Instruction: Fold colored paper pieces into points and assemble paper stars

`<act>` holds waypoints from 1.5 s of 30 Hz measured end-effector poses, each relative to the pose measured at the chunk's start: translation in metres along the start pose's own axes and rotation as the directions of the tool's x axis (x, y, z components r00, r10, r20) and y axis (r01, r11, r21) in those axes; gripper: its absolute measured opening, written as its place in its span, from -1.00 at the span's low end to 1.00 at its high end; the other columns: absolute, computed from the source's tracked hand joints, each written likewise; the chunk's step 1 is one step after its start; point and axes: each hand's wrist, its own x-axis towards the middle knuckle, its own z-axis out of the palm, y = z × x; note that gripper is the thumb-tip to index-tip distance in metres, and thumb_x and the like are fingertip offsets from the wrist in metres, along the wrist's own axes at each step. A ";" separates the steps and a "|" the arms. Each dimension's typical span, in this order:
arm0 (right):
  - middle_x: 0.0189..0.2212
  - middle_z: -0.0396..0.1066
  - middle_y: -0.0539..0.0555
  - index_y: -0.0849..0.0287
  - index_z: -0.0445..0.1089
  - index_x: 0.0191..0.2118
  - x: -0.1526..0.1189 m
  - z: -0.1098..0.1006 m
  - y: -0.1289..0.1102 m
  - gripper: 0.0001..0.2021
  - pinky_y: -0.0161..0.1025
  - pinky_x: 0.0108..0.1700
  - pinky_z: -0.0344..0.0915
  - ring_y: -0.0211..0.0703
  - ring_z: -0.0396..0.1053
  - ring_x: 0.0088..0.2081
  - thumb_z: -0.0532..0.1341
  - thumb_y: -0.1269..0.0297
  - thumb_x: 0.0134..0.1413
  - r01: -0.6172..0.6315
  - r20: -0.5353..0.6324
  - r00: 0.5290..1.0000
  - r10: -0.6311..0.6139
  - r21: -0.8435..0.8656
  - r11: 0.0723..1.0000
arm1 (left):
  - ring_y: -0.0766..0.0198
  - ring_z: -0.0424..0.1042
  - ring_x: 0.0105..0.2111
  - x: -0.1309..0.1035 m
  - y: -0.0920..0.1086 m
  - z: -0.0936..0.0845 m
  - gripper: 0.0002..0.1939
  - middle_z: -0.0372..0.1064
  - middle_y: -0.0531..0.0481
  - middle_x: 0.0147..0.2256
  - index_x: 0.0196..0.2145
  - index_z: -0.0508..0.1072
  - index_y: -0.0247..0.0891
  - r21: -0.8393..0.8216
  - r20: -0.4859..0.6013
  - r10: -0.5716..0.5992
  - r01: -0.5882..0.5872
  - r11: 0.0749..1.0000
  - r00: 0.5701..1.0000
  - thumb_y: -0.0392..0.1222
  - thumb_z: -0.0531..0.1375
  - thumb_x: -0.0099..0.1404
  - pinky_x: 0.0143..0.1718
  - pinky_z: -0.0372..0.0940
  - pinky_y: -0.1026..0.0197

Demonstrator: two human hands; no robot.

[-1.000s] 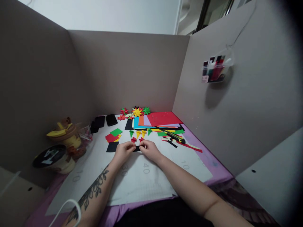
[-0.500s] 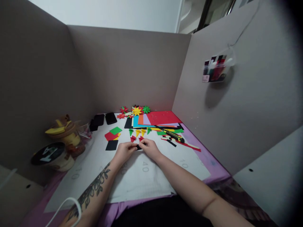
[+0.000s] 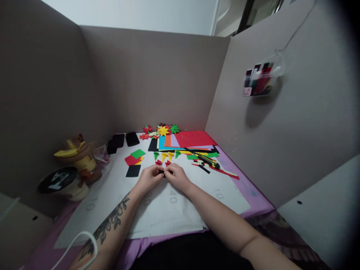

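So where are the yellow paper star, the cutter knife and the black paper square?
Yellow paper star (image 3: 163, 131): head view, at its centre.
Cutter knife (image 3: 206, 160): head view, middle of its handle.
Black paper square (image 3: 133, 171): head view, middle of its face.

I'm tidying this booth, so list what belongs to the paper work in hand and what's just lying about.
Likely part of the work:
black paper between left hand and right hand
folded paper pieces
paper squares
paper sheets
utility knife
paper stars

Seemingly just lying about:
lidded tub
yellow-and-brown pot
black phone-like slab
hanging clear plastic container
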 end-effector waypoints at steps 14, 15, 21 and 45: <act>-0.46 0.34 -0.04 0.14 0.33 -0.39 -0.002 0.010 0.004 -0.90 -0.30 -0.31 0.19 -0.21 0.27 -0.39 0.12 0.43 -0.11 -0.092 0.021 0.996 0.091 0.062 0.994 | 0.28 0.38 -0.46 -0.002 -0.004 0.000 -0.80 0.41 0.06 -0.45 -0.26 0.38 -0.20 0.258 -0.068 0.063 -0.043 0.965 0.996 -0.25 0.13 0.10 -0.40 0.18 0.30; -0.44 0.35 -0.03 0.13 0.32 -0.37 -0.003 0.010 0.003 -0.88 -0.29 -0.30 0.20 -0.20 0.28 -0.37 0.11 0.43 -0.10 -0.081 0.021 0.997 0.080 0.062 0.995 | 0.28 0.38 -0.45 -0.002 -0.005 0.001 -0.80 0.42 0.06 -0.45 -0.26 0.39 -0.20 0.251 -0.068 0.070 -0.051 0.967 0.995 -0.25 0.12 0.10 -0.39 0.18 0.29; -0.39 0.35 -0.02 0.11 0.27 -0.31 -0.003 0.007 0.000 -0.86 -0.26 -0.26 0.21 -0.17 0.30 -0.34 0.09 0.41 -0.06 -0.072 0.056 0.996 0.068 0.071 0.995 | 0.30 0.38 -0.51 0.002 -0.010 -0.001 -0.73 0.43 0.09 -0.51 -0.24 0.40 -0.24 0.081 -0.045 -0.007 0.011 0.997 0.999 -0.25 0.16 0.03 -0.45 0.18 0.32; -0.36 0.38 0.01 0.14 0.21 -0.11 0.004 -0.001 0.009 -0.63 -0.26 -0.28 0.24 -0.18 0.35 -0.32 0.21 0.33 -0.13 -0.202 -0.112 0.961 0.252 0.335 0.920 | 0.32 0.27 -0.58 0.001 -0.001 -0.012 -0.77 0.24 0.22 -0.62 -0.29 0.18 -0.17 0.224 -0.217 -0.045 0.095 0.970 0.975 -0.18 0.15 0.08 -0.50 0.04 0.33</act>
